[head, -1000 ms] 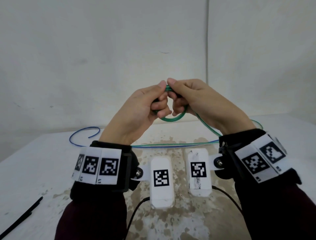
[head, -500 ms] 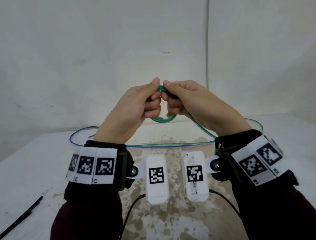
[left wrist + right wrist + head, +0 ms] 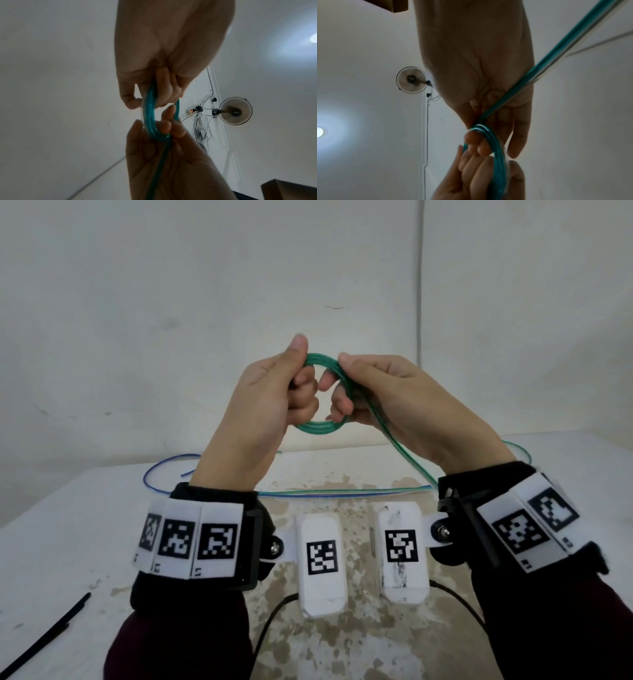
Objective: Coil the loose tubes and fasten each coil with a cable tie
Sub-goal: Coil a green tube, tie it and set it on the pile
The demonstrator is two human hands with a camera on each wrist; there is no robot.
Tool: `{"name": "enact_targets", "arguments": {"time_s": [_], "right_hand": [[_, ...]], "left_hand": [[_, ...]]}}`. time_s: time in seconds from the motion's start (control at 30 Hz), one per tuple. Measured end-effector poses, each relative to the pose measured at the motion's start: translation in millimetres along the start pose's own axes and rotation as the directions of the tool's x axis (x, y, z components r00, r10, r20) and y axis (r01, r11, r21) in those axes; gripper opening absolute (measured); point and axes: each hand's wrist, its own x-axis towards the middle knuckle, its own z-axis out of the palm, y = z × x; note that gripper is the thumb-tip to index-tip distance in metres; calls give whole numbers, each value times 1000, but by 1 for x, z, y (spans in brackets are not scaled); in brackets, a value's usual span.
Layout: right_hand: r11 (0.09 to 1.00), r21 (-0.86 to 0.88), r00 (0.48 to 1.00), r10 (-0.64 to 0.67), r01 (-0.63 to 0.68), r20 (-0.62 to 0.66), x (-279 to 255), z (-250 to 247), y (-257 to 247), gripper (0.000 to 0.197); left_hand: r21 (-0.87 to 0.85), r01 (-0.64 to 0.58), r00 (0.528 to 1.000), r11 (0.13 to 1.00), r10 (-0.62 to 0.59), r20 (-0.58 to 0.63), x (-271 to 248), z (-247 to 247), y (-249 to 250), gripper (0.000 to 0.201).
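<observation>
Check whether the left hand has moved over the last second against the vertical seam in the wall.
Yes. The left hand has shifted left, away from the wall seam, opening the green coil wider.

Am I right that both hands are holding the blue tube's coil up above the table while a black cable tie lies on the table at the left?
Not quite: the head view shows the left hand and right hand holding the green tube; the blue tube lies on the table. The cable tie is as you say.

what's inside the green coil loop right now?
Curled fingers of the left hand and right hand poke through the green coil, with wall visible between them. Its sides are covered by the fingers.
</observation>
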Motion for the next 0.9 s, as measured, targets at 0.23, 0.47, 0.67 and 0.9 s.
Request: {"name": "enact_targets", "arguments": {"time_s": [0.23, 0.47, 0.67, 0.9], "right_hand": [[996, -91, 1000, -15, 15, 7, -2, -4, 0, 37], [997, 62, 999, -39, 41, -31, -2, -3, -8, 39], [999, 30, 999, -9, 10, -44, 0, -1, -3, 38], [984, 179, 1000, 10, -12, 15, -2, -5, -6, 35]], "left_hand": [[25, 34, 991, 999, -37, 130, -1, 3, -3, 42], [-200, 57, 992, 978, -33, 122, 1, 13, 4, 41], [-92, -27, 997, 995, 33, 65, 0, 13, -2, 38], [-118, -27, 999, 993, 29, 13, 0, 14, 1, 41]]}}
